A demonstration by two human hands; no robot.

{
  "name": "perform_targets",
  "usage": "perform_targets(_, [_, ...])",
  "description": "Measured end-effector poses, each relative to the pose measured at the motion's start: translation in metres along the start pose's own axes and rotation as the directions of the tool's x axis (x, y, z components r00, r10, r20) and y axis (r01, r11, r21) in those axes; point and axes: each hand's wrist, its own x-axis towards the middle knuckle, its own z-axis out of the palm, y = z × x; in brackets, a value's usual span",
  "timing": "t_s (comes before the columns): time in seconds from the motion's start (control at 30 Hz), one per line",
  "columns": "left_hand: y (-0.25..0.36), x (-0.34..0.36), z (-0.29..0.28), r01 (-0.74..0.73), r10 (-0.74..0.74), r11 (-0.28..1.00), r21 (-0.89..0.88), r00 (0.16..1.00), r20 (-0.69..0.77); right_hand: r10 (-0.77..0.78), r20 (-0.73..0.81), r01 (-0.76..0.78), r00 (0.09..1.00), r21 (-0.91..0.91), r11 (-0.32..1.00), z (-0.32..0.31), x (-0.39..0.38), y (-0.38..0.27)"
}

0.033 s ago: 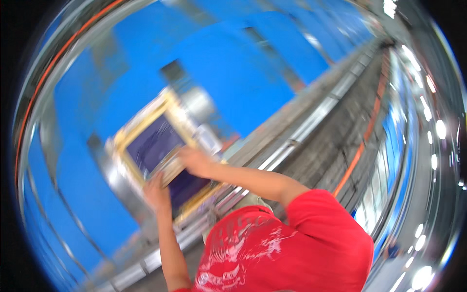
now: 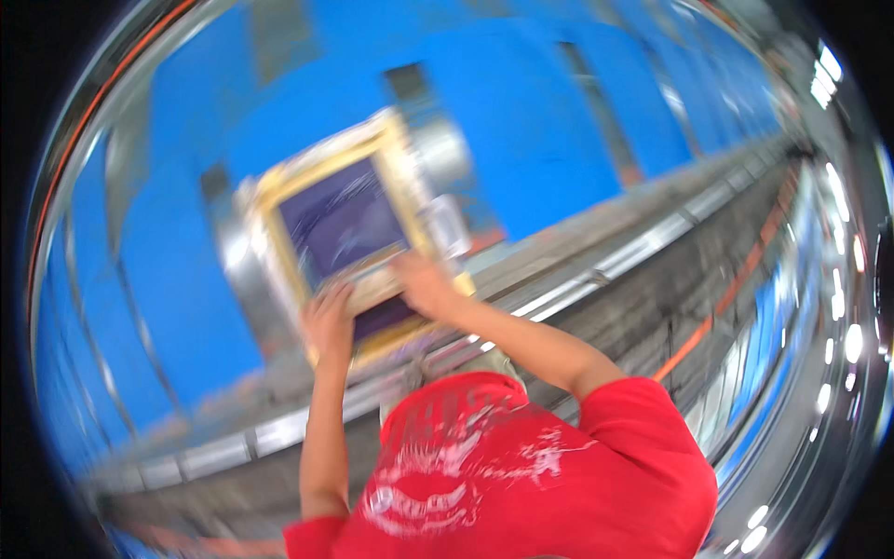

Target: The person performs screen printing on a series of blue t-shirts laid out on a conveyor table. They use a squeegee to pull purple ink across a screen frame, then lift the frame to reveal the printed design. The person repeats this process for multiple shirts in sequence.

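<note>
Both my hands grip a pale, wooden-looking squeegee [image 2: 374, 286] laid across a screen-printing frame. My left hand [image 2: 330, 324] is closed around its left end, my right hand [image 2: 428, 287] around its right end. The squeegee crosses the near part of the dark purple mesh [image 2: 343, 222], and a narrow strip of mesh shows on its near side. Yellow borders [image 2: 326, 164] run around the mesh, with whitish smears along the outer edges. Motion blur hides the squeegee's blade and the exact finger placement.
Beneath the frame stretches a long table with bright blue panels [image 2: 521, 121] and grey strips between them. A small white object [image 2: 451, 226] lies at the frame's right edge. Along the table's near side runs a metal rail [image 2: 643, 247]; an orange line [image 2: 689, 347] lies beyond it.
The squeegee has come nearer to me over the mesh, with both hands on it. The whole view has turned and shifted, so frame and table appear less tilted.
</note>
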Motion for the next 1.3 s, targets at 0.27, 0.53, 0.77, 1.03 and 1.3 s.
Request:
perform_targets(0.27, [-0.061, 0.096, -0.020, 0.058, -0.056, 0.998, 0.009, 0.984, -0.169, -0.030, 0.054, 0.033, 0.998, -0.065, 0.997, -0.070, 0.125, 0.007])
perform_targets(0.53, [0.002, 0.001, 0.013, 0.104, -0.098, 0.992, 0.070, 0.991, -0.087, 0.024, 0.077, -0.023, 0.997, -0.021, 1.000, -0.051, -0.003, 0.003])
perform_targets(0.77, [-0.019, 0.059, -0.014, 0.107, -0.105, 0.994, 0.009, 0.988, -0.112, -0.048, 0.089, 0.052, 0.995, -0.049, 0.997, -0.079, 0.080, 0.008])
perform_targets(1.03, [-0.022, 0.061, 0.008, 0.189, -0.195, 0.976, 0.112, 0.979, 0.049, 0.021, 0.071, -0.018, 0.997, -0.044, 0.999, -0.045, 0.056, 0.027])
perform_targets(1.3, [0.021, -0.049, 0.007, 0.151, -0.152, 0.988, -0.019, 0.988, -0.037, 0.138, 0.268, -0.220, 0.953, 0.306, 0.926, -0.095, -0.015, 0.000])
